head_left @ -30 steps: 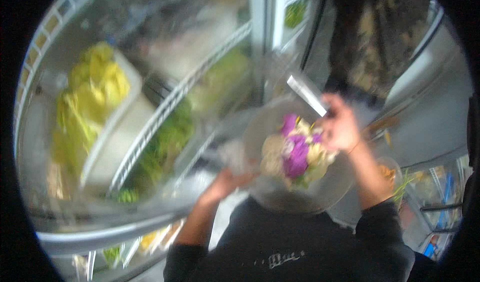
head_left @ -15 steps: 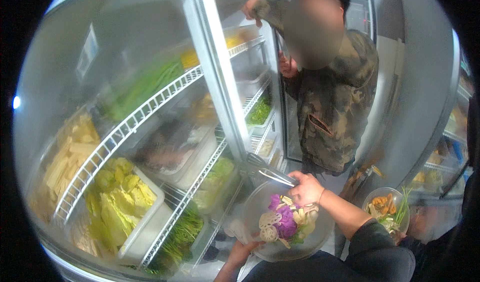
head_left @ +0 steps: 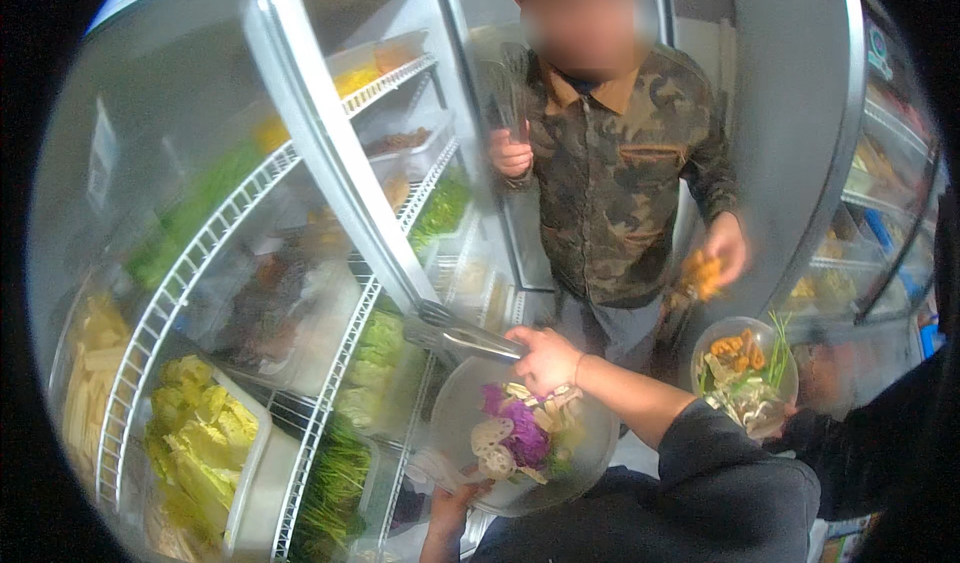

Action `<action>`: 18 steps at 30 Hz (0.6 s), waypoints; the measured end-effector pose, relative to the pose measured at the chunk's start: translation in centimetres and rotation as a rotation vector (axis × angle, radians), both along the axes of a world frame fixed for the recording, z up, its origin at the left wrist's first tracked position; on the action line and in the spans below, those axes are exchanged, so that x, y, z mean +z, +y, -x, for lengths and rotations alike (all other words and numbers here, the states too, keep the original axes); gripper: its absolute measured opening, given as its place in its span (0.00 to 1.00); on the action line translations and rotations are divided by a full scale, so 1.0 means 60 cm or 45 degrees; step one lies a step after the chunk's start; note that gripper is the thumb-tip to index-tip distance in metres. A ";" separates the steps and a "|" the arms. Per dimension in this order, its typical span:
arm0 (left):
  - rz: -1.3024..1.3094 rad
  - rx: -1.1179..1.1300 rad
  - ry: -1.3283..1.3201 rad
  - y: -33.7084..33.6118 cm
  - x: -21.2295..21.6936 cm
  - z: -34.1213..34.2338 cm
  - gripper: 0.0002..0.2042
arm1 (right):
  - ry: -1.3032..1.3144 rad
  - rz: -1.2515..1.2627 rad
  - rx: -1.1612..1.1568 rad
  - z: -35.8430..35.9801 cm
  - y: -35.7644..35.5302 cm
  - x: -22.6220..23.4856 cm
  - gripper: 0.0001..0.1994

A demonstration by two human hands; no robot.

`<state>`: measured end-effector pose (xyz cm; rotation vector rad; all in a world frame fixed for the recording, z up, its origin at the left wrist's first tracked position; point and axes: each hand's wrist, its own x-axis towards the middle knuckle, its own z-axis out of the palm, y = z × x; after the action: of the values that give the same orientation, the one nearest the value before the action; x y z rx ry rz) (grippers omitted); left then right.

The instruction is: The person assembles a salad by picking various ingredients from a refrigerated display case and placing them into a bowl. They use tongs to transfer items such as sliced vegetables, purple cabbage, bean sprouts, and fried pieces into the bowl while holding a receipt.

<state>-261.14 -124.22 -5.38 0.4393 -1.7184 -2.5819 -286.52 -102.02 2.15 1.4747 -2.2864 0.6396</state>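
My left hand (head_left: 448,511) holds a clear plastic bowl (head_left: 458,403) from below, at the lower middle. Purple cabbage (head_left: 522,435), lotus root slices and other pale pieces lie in the bowl. Over the bowl's far rim, my right hand (head_left: 545,358) grips metal tongs (head_left: 455,335), which point left toward the open fridge shelves. The tongs look closed with nothing between their tips.
A person in a camouflage jacket (head_left: 620,173) stands just ahead, with tongs in one hand and orange food (head_left: 700,275) in the other. A second clear bowl (head_left: 745,368) of vegetables is at right. White wire shelves (head_left: 330,363) carry trays of greens, including a cabbage tray (head_left: 200,443).
The view has lifted from the shelves toward the person ahead. That person's arm came down from the top shelf and now holds orange food. My hands keep the bowl and tongs.
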 end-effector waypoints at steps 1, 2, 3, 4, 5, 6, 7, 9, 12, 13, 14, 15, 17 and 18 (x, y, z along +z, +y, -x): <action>0.024 0.020 -0.052 -0.001 0.000 -0.002 0.34 | -0.048 -0.050 -0.036 -0.002 -0.002 0.002 0.06; 0.026 0.030 -0.047 -0.001 0.000 -0.004 0.33 | -0.163 -0.122 -0.042 -0.004 -0.002 0.004 0.10; 0.029 0.037 -0.046 -0.002 0.000 -0.006 0.32 | -0.283 -0.252 -0.082 -0.006 -0.004 0.005 0.14; 0.002 0.016 -0.010 0.000 -0.001 -0.009 0.31 | -0.284 -0.239 -0.087 -0.009 -0.005 0.006 0.14; 0.087 0.033 -0.071 -0.001 -0.002 -0.010 0.37 | -0.310 -0.229 -0.114 -0.010 -0.008 0.006 0.13; 0.008 0.022 0.011 0.001 -0.003 -0.013 0.42 | -0.508 -0.160 -0.138 -0.012 -0.007 0.006 0.13; 0.023 0.033 -0.036 0.002 -0.003 -0.014 0.43 | -0.575 -0.092 -0.132 -0.013 -0.009 0.006 0.13; 0.010 0.049 -0.039 0.004 -0.001 -0.017 0.44 | -0.392 -0.141 -0.123 -0.015 -0.012 0.006 0.12; -0.008 0.077 -0.026 0.004 0.004 -0.017 0.45 | -0.281 -0.169 -0.092 -0.012 -0.018 0.001 0.10; 0.008 0.075 -0.033 0.004 0.006 -0.017 0.45 | -0.302 -0.175 -0.094 -0.010 -0.019 -0.001 0.10; 0.014 0.085 -0.030 0.003 0.007 -0.017 0.45 | -0.323 -0.182 -0.091 -0.008 -0.020 -0.004 0.11; 0.039 0.082 -0.055 0.003 0.007 -0.018 0.44 | -0.280 -0.151 -0.067 -0.006 -0.020 -0.008 0.11; 0.064 0.114 -0.057 0.005 0.005 -0.020 0.41 | -0.203 -0.130 0.008 -0.001 -0.020 -0.014 0.12; 0.071 0.106 -0.097 0.005 0.003 -0.022 0.38 | -0.266 -0.126 -0.002 0.000 -0.018 -0.017 0.13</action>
<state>-259.84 -123.93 -5.19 0.6018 -1.7497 -2.4845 -286.52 -103.11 1.12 1.5140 -2.5096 0.7203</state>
